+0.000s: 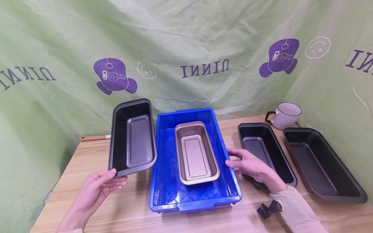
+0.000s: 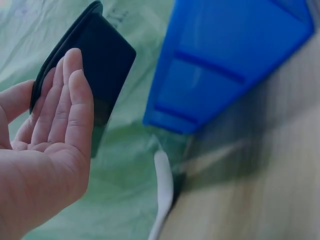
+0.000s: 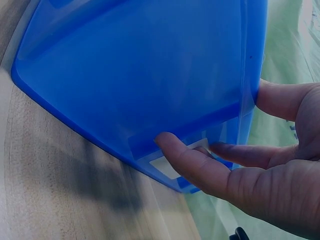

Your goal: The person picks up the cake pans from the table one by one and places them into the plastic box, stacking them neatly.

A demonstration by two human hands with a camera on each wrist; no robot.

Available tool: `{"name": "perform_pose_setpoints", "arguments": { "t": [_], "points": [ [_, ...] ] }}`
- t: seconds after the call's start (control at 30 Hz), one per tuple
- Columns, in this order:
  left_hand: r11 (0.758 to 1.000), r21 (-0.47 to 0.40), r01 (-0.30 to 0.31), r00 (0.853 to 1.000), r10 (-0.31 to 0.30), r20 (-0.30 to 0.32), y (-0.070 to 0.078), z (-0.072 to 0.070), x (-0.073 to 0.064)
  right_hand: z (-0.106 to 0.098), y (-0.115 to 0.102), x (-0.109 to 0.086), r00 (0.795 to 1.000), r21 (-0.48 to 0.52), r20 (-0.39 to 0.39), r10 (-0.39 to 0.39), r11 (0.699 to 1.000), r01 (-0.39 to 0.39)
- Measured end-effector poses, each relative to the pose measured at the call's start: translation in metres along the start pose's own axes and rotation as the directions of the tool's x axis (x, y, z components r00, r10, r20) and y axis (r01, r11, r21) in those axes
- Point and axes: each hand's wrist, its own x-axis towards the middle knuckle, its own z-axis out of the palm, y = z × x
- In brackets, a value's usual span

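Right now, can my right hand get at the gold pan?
Probably yes: the gold pan sits uncovered in the bin, and your right hand grips the near side wall. It would likely just have to let go first.

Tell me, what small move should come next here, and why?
Probably shift the raised black rectangular metal pan rightward over the blue rectangular plastic bin: the left hand pinches its near rim just left of the bin, the right hand holds the bin's right side, and a gold rectangular metal pan sits inside.
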Motion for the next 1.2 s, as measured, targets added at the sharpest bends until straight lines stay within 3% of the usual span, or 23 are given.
{"name": "perform_pose_setpoints", "arguments": {
  "t": [0.37,0.7,0.83,1.0,1.2],
  "points": [
    [0.997,0.051,0.056,0.998,-0.055,-0.016,-0.002,0.025,0.043,0.000,0.002,0.000,1.000,0.003,-0.005,0.008,1.000,-0.008],
    [0.987,0.097,0.127,0.990,-0.121,-0.066,-0.007,0.046,0.066,-0.001,0.003,0.001,1.000,-0.004,-0.007,0.009,1.000,-0.009],
    [0.976,0.106,0.192,0.979,-0.182,-0.096,-0.010,0.055,0.070,-0.001,0.003,0.001,1.000,-0.007,-0.009,0.013,1.000,-0.013],
    [0.949,0.128,0.290,0.950,-0.269,-0.155,-0.015,0.067,0.079,-0.002,0.002,0.001,1.000,0.001,-0.003,0.008,1.000,-0.008],
    [0.923,0.134,0.360,0.925,-0.334,-0.179,-0.022,0.081,0.090,-0.002,0.002,0.000,1.000,0.000,-0.004,0.012,1.000,-0.012]
  ]
}}
